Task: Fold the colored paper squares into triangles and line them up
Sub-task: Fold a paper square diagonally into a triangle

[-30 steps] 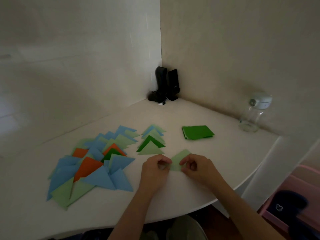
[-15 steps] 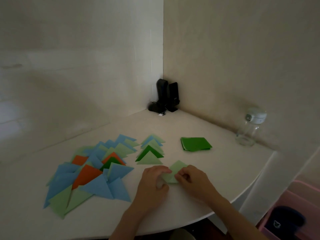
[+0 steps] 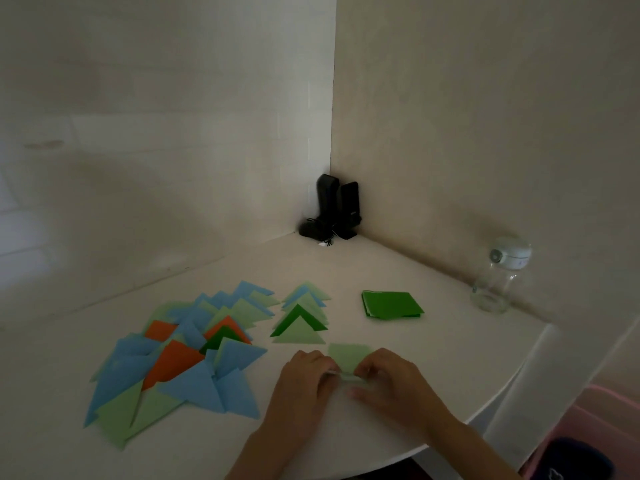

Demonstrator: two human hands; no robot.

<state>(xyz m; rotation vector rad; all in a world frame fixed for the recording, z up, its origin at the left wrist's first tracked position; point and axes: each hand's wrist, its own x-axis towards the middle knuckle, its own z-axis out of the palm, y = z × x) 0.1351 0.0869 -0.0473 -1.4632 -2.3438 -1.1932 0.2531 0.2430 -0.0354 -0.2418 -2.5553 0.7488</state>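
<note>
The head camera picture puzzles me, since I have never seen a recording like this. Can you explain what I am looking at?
No machine here: a person wears a camera on the head, looking down at their own hands. The left hand and right hand together pinch a light green paper at its near edge, apparently folding it. On the white table lie a loose heap of folded triangles in blue, green and orange, a short row of triangles behind the hands, and a stack of dark green squares. A clear bottle stands by the wall, with black speakers in the corner.
</note>
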